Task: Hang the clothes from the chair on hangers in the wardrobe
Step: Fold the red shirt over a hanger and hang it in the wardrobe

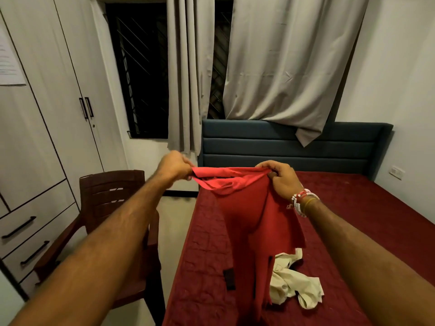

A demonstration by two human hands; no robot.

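The red garment (247, 215) was held up in the air, its upper edge stretched taut between the two hands and the rest hanging below them over the bed (364, 220). The left hand (175, 167) was closed round one end of that edge. The right hand (282, 178) pinched the other end between thumb and curled fingers. A cream garment (292, 283) lay crumpled on the bed below the right hand, touching or just beside the hanging red hem. The chair (110, 191) stood below the left hand, with the wardrobe (47, 114) beyond it, further to the left, its doors closed.

Risks noted: no hanger was in view, and both hands were occupied, so one grip would probably have to be released to fetch a hanger or open the wardrobe. The garment could then slip or bunch. The trailing hem might also catch the cream garment and drag it across the bed.

Markings: a paper sheet (9, 60) on the wardrobe front carried lines of print too blurred to read. A black patch (229, 278) showed near the lower red cloth, and it could not be determined whether it belonged to the garment. No brand was legible.
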